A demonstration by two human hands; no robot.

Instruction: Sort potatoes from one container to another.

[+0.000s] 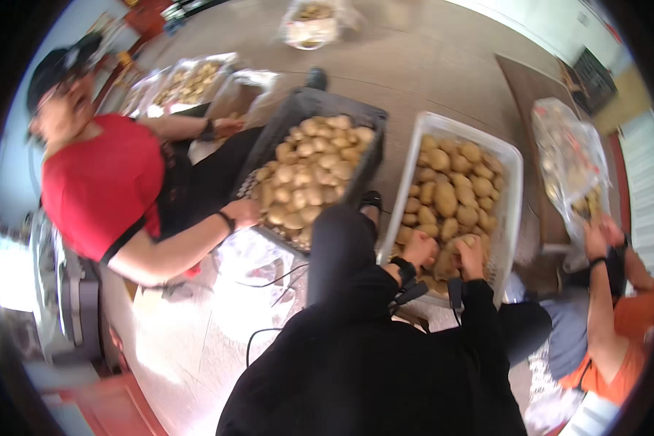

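Before me stands a white plastic crate (515, 180) holding many potatoes (446, 199). Over its near end, my left hand (421, 249) is curled, with a dark band at the wrist. To its right, my right hand (470, 256) has its fingers bent close to a brownish potato (446, 262) lying between the two hands. The picture does not settle whether either hand grips that potato. Left of the white crate, beyond my knee, is a black plastic crate (379, 147) filled with paler potatoes (310, 169).
A person in red (109, 180) sits at left, one hand at the black crate. At right, a person in orange (605, 338) handles a clear plastic bag (569, 152) on a brown bench (523, 109). Lined crates of potatoes (188, 82) stand upper left; cables hang near my left side.
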